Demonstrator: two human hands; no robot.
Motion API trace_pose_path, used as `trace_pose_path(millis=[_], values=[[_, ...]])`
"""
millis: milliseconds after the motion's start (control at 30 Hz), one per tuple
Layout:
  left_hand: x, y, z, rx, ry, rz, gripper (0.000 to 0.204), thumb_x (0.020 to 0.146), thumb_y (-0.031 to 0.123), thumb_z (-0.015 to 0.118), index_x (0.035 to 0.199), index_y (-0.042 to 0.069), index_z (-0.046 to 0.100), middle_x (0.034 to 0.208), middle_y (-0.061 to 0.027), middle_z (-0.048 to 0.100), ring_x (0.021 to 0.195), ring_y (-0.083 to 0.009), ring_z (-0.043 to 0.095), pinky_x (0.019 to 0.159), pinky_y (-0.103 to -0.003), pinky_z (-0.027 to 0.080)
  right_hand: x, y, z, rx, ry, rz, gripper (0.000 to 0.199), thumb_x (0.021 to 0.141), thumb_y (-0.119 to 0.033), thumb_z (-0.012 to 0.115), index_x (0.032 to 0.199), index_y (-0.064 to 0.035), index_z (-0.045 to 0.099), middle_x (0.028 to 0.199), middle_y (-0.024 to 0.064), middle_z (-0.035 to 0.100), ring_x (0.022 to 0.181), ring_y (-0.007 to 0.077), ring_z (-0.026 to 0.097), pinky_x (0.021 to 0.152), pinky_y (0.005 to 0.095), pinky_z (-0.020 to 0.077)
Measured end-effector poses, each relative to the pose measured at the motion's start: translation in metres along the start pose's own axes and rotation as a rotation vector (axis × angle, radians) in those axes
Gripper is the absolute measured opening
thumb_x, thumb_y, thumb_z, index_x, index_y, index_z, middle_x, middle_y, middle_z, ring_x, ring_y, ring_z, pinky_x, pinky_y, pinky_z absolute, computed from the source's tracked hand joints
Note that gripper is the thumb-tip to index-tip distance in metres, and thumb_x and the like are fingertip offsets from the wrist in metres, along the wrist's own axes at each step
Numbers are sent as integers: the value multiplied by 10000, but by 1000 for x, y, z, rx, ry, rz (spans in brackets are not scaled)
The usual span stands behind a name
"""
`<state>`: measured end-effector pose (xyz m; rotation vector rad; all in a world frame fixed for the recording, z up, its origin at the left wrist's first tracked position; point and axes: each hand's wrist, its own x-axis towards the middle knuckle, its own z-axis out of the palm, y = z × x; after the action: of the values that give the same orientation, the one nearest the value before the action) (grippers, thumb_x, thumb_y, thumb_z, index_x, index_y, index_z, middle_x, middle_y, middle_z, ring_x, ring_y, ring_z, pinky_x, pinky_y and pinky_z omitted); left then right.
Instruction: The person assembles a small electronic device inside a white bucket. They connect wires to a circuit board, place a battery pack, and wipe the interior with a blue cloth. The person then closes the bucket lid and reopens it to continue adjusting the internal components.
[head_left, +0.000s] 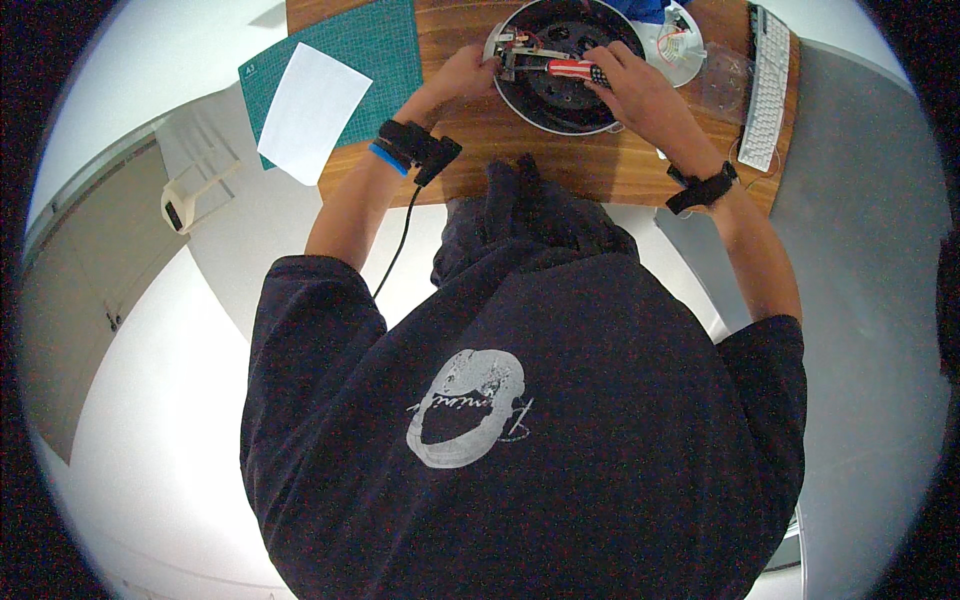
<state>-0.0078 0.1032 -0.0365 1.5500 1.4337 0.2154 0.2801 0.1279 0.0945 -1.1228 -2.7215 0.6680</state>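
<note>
Nearest the camera is the person's dark T-shirt (520,420) with a pale round print on the chest, and dark trousers (530,225) just past it, running under the edge of the wooden surface (540,165). Both forearms reach away from there, each with a black wrist strap; the left one also has a blue band and a black cable (398,240) hanging off it.

Further out, the left hand (458,78) sits at the left rim of a round dark appliance shell (565,100), fingers pressed against a small metal part (510,52) on that rim. Can't tell how tightly they close on it. The right hand (635,88) lies over the right side of the shell, its grip closed round a red-handled screwdriver (572,69) that lies roughly level, pointing left toward the metal part.

Left of all that, a plain white sheet of paper (312,110) lies half on a green cutting mat (365,50), with a small pale label in the mat's left corner. On the right edge is a white keyboard (768,90), a clear plastic bag (725,80) beside it, and a white round plate with wiring (678,45) at the far end.
</note>
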Motion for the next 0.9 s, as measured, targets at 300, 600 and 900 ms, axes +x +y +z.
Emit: trace_pose_path(millis=[300,600,900], values=[[12,-19,17,-152,80,-29,354,978,237,576,1058,-94,674,935,-291,717,896,-374,721,774,-468,538,2,-2,3,-7,10,-23,359,911,-132,686,1222,-62,520,1070,164,560,961,390,631,798,445,557],[-17,15,-10,-335,-33,-103,329,1045,225,546,1164,-61,657,1019,-152,741,888,-256,723,819,-384,594,7,-2,12,-294,32,-47,352,921,-129,623,1227,-27,483,1127,194,564,1022,358,614,843,451,577],[-20,5,-7,-652,-146,-63,355,1081,274,511,1252,-15,626,1154,-108,700,1044,-189,682,918,-342,602,-4,5,5,-184,-137,43,409,956,-170,619,1285,4,451,1139,222,549,979,408,643,811,464,591]])
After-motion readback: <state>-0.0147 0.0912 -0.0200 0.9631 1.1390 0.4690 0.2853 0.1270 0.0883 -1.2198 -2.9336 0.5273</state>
